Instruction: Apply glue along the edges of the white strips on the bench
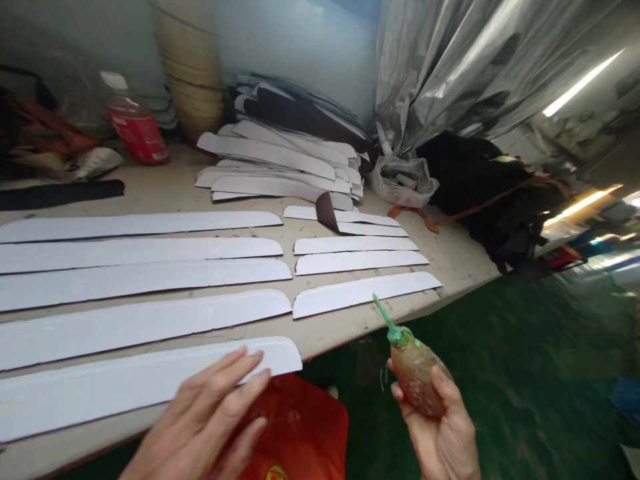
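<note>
My right hand (pixel 443 427) is wrapped round a brownish squeeze bottle (pixel 420 373) with a thin green nozzle (pixel 384 311). The nozzle points up and left, near a short white strip (pixel 350 295) with a curved edge. My left hand (pixel 215 407) has its fingers stretched out, the tips over the rounded end of the nearest long white strip (pixel 125 383); whether they press on it I cannot tell. Several more long white strips (pixel 150 303) lie in rows on the table (pixel 320 343), with shorter ones (pixel 360 260) to their right. One far strip has a dark brown curled flap (pixel 327 212).
Stacked white and dark pieces (pixel 285 160) stand at the back beside a tall beige roll (pixel 190 67). A red-labelled bottle (pixel 137 127) is at back left. At right are a clear plastic bag (pixel 404 181) and dark cloth (pixel 480 187). Red fabric (pixel 300 427) hangs below the table edge.
</note>
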`<state>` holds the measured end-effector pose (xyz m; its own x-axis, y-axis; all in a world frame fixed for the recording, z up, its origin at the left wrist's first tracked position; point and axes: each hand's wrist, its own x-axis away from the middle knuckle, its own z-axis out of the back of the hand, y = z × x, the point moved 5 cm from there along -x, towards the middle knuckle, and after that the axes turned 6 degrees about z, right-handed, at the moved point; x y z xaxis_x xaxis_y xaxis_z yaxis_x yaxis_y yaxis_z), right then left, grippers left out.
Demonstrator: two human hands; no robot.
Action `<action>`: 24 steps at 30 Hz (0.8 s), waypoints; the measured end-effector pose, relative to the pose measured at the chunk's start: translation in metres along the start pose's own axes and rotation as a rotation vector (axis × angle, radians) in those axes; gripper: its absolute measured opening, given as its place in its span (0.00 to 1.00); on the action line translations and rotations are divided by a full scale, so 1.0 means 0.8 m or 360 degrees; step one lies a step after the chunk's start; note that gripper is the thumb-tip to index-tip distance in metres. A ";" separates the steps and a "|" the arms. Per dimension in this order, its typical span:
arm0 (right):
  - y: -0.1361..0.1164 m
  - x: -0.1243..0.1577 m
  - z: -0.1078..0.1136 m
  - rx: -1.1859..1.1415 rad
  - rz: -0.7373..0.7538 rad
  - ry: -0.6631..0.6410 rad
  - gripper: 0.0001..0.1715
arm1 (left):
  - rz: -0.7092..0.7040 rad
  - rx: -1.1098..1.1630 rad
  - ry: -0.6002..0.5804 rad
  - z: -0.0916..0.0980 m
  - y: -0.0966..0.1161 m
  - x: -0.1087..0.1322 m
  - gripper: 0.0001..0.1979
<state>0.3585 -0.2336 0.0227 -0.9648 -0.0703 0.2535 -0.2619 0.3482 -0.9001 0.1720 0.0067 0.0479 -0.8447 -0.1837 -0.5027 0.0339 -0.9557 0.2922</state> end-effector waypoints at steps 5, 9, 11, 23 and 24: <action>-0.018 -0.043 0.009 0.0257 0.0071 0.0045 0.28 | 0.0046 0.0009 0.0073 -0.065 0.073 -0.082 0.17; -0.027 -0.067 0.004 0.0363 0.0086 0.0065 0.32 | 0.0133 -0.0025 0.0009 -0.101 0.080 -0.105 0.18; -0.029 -0.075 -0.002 0.0399 0.0077 0.0057 0.31 | 0.0185 -0.0083 -0.0014 -0.113 0.075 -0.107 0.18; -0.021 -0.090 -0.002 0.0691 0.0032 0.0027 0.37 | 0.0353 -0.0201 -0.0171 -0.146 0.055 -0.094 0.30; -0.020 -0.093 0.001 0.0691 0.0030 0.0031 0.38 | 0.0354 -0.0199 -0.0171 -0.146 0.056 -0.094 0.30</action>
<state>0.4342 -0.2347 0.0176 -0.9700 -0.0484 0.2383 -0.2343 -0.0764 -0.9692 0.2994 -0.0489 0.0034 -0.8606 -0.3733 -0.3465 0.2851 -0.9168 0.2796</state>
